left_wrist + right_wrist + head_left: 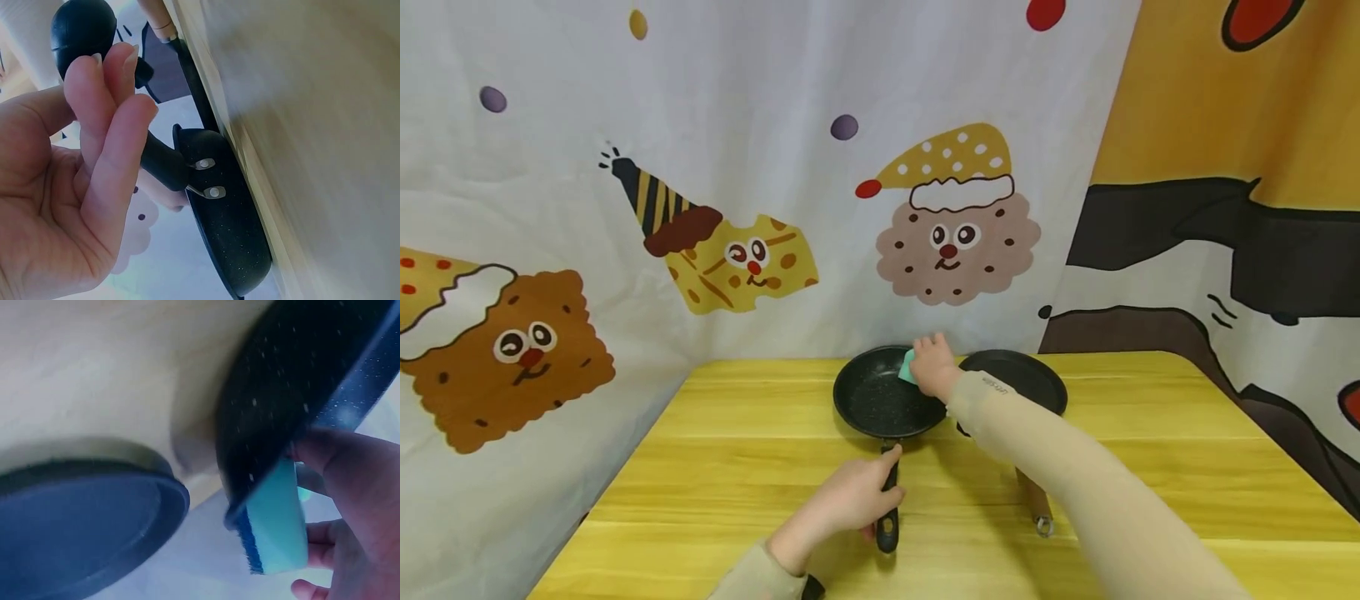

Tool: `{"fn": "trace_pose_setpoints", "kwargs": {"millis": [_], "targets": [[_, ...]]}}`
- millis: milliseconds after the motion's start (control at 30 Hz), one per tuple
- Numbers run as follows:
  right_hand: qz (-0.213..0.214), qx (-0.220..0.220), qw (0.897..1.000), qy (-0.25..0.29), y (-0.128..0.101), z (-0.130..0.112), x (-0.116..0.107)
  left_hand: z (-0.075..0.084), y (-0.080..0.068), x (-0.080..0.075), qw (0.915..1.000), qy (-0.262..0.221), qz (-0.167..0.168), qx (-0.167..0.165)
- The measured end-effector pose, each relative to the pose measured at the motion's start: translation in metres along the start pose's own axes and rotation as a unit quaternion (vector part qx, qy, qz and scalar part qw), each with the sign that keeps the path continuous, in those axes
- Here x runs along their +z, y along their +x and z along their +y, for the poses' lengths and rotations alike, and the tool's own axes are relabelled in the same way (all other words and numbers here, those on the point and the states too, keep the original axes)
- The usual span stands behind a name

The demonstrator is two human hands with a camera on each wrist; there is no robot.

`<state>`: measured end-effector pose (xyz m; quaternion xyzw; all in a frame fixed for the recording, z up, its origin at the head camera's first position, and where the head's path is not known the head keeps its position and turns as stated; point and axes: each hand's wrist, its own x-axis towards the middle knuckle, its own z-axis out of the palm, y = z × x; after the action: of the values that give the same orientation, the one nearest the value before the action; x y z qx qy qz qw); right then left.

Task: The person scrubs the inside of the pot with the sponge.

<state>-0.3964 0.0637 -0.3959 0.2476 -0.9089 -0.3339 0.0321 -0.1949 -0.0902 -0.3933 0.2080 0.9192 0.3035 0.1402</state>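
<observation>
A black speckled frying pan (880,404) sits on the wooden table with its handle toward me. My left hand (859,493) grips the black pan handle (887,533), its index finger lying forward along it; in the left wrist view the curled fingers (112,125) wrap the handle below its rounded end. At the pan's right rim my right hand (934,367) holds a mint-green sponge (278,519) with a dark scouring side. In the right wrist view the sponge meets the pan's rim, thumb on the pan's inner side.
A second, shallower dark pan (1030,379) lies just right of the first, partly behind my right forearm. Its brown wooden handle (1036,496) ends in a metal ring. A curtain (775,100) with cartoon prints hangs behind the table's (737,467) far edge.
</observation>
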Motion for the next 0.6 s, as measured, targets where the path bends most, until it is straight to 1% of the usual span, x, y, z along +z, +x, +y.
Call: {"fn": "trace_pose_setpoints", "kwargs": {"millis": [167,333,467,600], "targets": [[-0.014,-0.008,1.000,-0.006,-0.003,0.003,-0.002,-0.001,0.000,0.000,1.0000,-0.001,0.008,0.000],[-0.021,-0.017,1.000,0.008,-0.005,0.006,-0.006,0.000,0.000,0.001,0.9999,0.011,0.011,0.002],[-0.043,-0.014,0.998,0.038,-0.008,0.009,-0.011,0.000,0.001,0.001,0.9995,0.026,0.014,0.008],[-0.072,-0.014,0.994,0.077,-0.012,0.011,-0.018,-0.001,0.000,0.002,0.9989,0.040,0.020,0.011]]}}
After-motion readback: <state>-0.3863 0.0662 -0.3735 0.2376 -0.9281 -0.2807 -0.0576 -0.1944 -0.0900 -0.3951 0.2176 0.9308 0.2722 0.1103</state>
